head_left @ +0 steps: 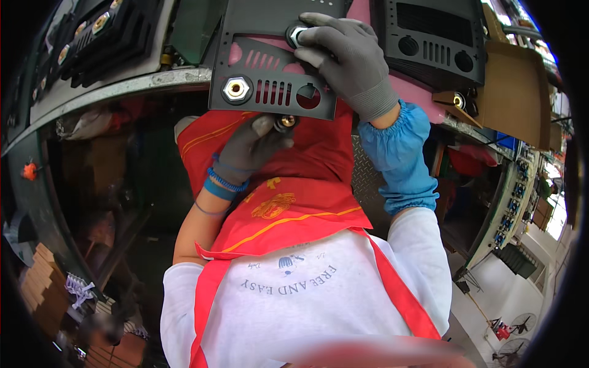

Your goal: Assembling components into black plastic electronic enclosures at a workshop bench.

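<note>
Fingers of the right hand (pixel 353 58), in a grey glove, are pinched around one silver hex nut (pixel 296 37) with a dark ring, over the upper part of a dark metal panel (pixel 251 108); whether the nut rests on the metal cannot be told. Fingers of the left hand (pixel 254 144), also gloved, are drawn in narrowly on one brass-centred fitting (pixel 286 121) just below the panel's lower edge.

One panel lies in front of the person, at the bench edge (pixel 141 86) and partly over a pink surface (pixel 405 92). Counted along its near face: one mounted connector (pixel 236 89) at the left, with a bright hex nut and brass centre; one row of upright slots; one round hole (pixel 308 96) at the right, pink showing through it.

Two groups of similar dark parts flank it: a right stack (pixel 438 52), its top piece with two round holes, and a left stack (pixel 95 52) bearing several brass-centred connectors, too bunched to count. One open cardboard box (pixel 515 92) stands at the far right; one loose connector (pixel 459 100) shows at its near left corner, and the rest of its contents cannot be made out.
</note>
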A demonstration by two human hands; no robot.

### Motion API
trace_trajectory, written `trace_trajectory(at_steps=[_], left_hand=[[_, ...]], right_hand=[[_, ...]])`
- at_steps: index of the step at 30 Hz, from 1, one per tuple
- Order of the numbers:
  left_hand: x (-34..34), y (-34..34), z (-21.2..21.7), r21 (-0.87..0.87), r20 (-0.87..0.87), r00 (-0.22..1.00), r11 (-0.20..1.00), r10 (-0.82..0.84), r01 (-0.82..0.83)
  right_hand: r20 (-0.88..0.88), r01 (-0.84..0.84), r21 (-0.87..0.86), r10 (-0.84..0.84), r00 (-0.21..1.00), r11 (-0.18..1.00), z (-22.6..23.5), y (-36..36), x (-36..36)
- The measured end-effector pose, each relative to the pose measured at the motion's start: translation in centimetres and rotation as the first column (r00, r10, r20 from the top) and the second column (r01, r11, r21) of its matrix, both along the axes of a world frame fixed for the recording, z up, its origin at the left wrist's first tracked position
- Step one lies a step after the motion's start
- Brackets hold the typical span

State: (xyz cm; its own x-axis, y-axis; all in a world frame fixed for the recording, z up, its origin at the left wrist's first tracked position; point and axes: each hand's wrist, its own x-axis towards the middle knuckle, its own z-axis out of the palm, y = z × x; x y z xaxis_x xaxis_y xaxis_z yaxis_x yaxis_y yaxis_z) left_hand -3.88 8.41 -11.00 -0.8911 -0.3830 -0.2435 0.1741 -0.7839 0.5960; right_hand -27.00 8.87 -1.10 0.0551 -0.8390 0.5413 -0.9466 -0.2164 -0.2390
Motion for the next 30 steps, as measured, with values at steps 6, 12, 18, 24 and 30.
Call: trace_trajectory(at_steps=[6,12,18,24,30], left_hand=[[-1.4,-0.7,0.0,0.167,-0.187,0.982,0.986,0.012,0.020],[-2.0,-0.5,-1.6,0.325,-0.430,0.903,0.933,-0.001,0.155],[-2.2,0.5,-0.9,0.225,-0.320,0.946,0.974,0.044,0.031],[-1.5,-0.2,0.3,0.162,-0.246,0.969,0.984,-0.027,0.069],[0.3,-1.3,3.9,-0.115,-0.148,0.986,0.992,-0.071,0.054]], right_hand=[[0.105,-0.018,0.095,0.008,0.994,0.995,-0.1,0.8,2.4],[0.127,-0.030,0.157,0.010,0.992,0.987,0.4,1.5,3.4],[0.258,-0.078,0.208,0.023,0.966,0.975,1.2,1.5,3.4],[0.476,-0.124,0.290,-0.031,0.879,0.949,2.0,2.4,4.7],[0.600,-0.148,0.280,-0.053,0.798,0.948,1.5,2.0,3.5]])
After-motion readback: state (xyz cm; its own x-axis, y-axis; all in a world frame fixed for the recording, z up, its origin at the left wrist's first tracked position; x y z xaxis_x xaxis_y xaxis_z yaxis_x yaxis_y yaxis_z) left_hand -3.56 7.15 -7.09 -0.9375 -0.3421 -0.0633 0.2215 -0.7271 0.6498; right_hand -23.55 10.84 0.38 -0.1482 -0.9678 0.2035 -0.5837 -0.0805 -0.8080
